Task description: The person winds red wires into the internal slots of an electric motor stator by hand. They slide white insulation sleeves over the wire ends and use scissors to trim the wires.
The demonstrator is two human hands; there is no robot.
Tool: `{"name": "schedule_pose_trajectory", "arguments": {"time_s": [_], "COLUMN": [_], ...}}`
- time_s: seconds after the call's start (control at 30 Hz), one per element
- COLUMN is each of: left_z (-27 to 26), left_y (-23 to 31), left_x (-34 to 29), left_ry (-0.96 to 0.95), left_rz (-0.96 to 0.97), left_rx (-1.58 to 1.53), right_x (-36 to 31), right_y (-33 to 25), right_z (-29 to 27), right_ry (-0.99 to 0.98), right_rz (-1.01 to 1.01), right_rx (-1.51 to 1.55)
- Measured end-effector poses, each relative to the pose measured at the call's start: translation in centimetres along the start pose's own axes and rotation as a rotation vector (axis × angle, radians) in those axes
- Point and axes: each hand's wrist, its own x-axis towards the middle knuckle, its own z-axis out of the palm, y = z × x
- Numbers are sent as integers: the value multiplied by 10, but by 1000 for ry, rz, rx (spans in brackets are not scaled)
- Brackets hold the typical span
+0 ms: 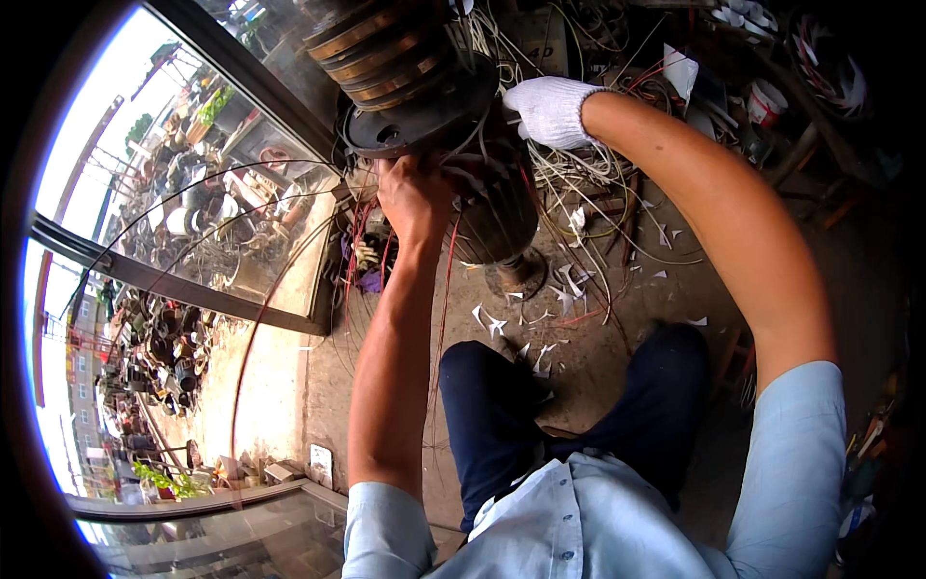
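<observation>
In front of me stands a large upright machine part, like a motor rotor. Copper-coloured rings (381, 58) are stacked at its top. Beneath them is a black oval plate (424, 121), and lower down a ribbed, rounded body (502, 227). My bare left hand (417, 198) is closed just under the plate's near edge, its fingertips hidden, among thin red wires (449, 280). My right hand (550, 111), in a white knitted glove, is at the plate's right side with its fingers curled; what it grips is hidden.
Tangled pale cables (579, 174) lie to the right of the machine part. White paper scraps (492, 320) litter the floor around its base. On the left is a framed glass door (231, 294), with heaped scrap beyond. A white-and-red bucket (765, 103) stands at the far right.
</observation>
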Motion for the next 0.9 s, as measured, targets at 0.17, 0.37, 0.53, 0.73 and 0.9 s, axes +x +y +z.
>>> {"name": "schedule_pose_trajectory", "arguments": {"time_s": [0.17,0.37,0.53,0.73,0.9], "left_z": [-29,-44,-76,-125,-123], "left_y": [-9,-4,-20,-57,-59], "left_x": [-18,-23,-28,-34,-12], "left_ry": [107,83,126,83,85], "left_rz": [41,1,31,-65,-41], "left_rx": [115,315,542,578,506], "right_x": [-83,-67,-14,-47,-81], "right_y": [-8,-18,-14,-72,-43], "right_z": [-8,37,48,50,88], "right_ry": [410,787,638,684,817], "right_rz": [217,411,309,223,49], "right_rx": [489,681,397,577,497]}}
